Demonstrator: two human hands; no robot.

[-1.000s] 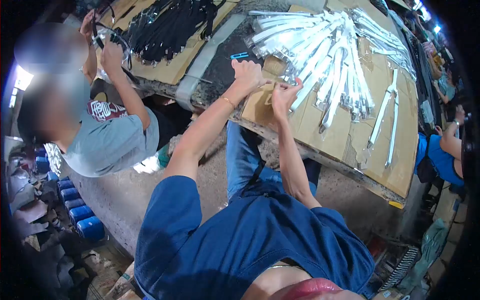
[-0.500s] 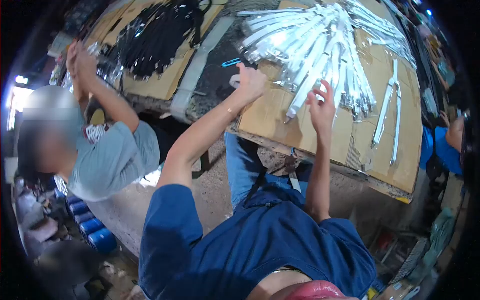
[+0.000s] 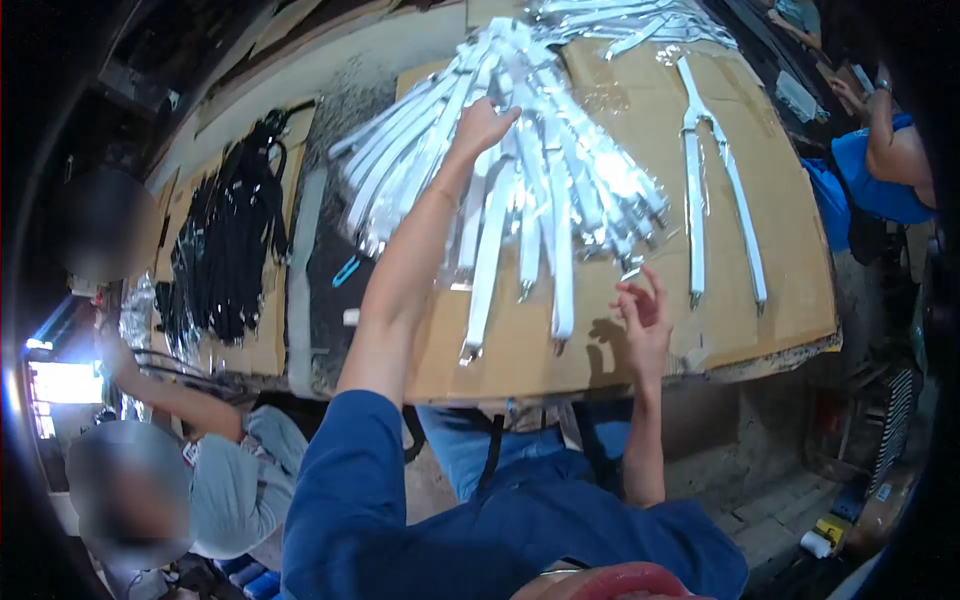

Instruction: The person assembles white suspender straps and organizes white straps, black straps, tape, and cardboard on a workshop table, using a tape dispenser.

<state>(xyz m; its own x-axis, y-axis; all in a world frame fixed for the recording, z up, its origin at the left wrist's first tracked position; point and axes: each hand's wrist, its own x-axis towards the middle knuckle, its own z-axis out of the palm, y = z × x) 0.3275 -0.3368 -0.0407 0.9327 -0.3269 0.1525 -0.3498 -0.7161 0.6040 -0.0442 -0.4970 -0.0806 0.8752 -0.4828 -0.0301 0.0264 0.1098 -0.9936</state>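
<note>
A fanned pile of white suspenders (image 3: pixel 525 205) in clear plastic sleeves lies on a cardboard sheet, metal clips toward me. My left hand (image 3: pixel 487 127) reaches over the gathered upper part of the pile. Its fingers are bent onto the straps and appear to grip them, though the fingertips are partly hidden. Close to the pile's lower right corner, my right hand (image 3: pixel 645 315) hovers above the cardboard with curled fingers apart, nothing clearly in it. To its right, a single Y-shaped pair of white suspenders (image 3: pixel 692 125) is laid out flat.
More white suspenders (image 3: pixel 640 22) lie at the back. Black straps (image 3: pixel 235 235) cover another cardboard sheet at left. A blue clip-like item (image 3: pixel 346 271) and a small white piece (image 3: pixel 351 317) sit left of my arm. A co-worker in grey (image 3: pixel 245 490) works at left; one in blue (image 3: pixel 890 170) at right.
My view has turned. My left hand has gone from the table left of the pile onto its upper part. My right hand is now beyond the pile's lower right corner.
</note>
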